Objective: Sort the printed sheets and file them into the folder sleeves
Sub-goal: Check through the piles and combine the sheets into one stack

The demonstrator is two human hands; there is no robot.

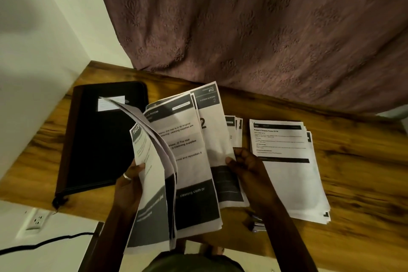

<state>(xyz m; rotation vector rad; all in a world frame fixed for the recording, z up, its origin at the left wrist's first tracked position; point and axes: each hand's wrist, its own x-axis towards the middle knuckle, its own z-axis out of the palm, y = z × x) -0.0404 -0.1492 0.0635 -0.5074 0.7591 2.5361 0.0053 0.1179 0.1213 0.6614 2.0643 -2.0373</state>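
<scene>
While leafing above the near edge of the wooden table (353,161), treat the held bundle of printed sheets (187,161) as light, limp and slick leaf against leaf. Gripped on its left side by the left hand (128,185), thumb over the front leaves and fingers behind, with the top leaves bowing over leftward. Pinched at its right edge by the right hand (245,165), thumb on the printed face, fingers curled behind. Likely to crease if squeezed mid-page and to slide apart if held loosely, so take hold at the side margins, low down, with the stack squared. Lying flat to the right: a larger pile (287,172), with a smaller pile (235,130) farther off, just beyond the right hand. Lying closed at far left: the black folder (99,139), seemingly zipped, not yet opened for filing.
</scene>
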